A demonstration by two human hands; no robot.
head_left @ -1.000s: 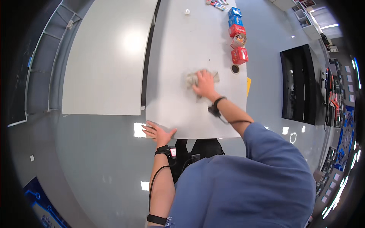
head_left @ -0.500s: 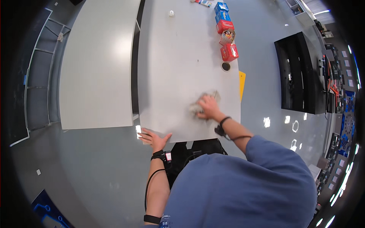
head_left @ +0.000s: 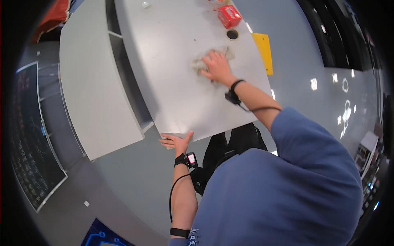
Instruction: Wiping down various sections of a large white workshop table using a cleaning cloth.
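A crumpled, pale grey-beige cloth (head_left: 199,65) lies pressed on the white tabletop (head_left: 184,100), with a see-through-looking corner sticking out beyond my fingers. My right hand (head_left: 217,67) is bent over it and grips it from above; the cloth is partly hidden beneath the palm and slightly blurred. At the table's near left corner rests my left hand (head_left: 176,142), fingers spread and nothing in it. Just beyond the cloth stands a small round thing (head_left: 232,35) with a pale rim and dark middle.
A red box (head_left: 230,16) stands at the far right of the table, with a small white object (head_left: 146,5) at the far left. A yellow panel (head_left: 262,53) juts from the right edge. Another white table (head_left: 92,82) stands left across a narrow gap.
The whole view has turned and shifted, so the table sits slanted and higher. My right hand, still on the cloth, is a little nearer the round thing. My left hand stays at the corner.
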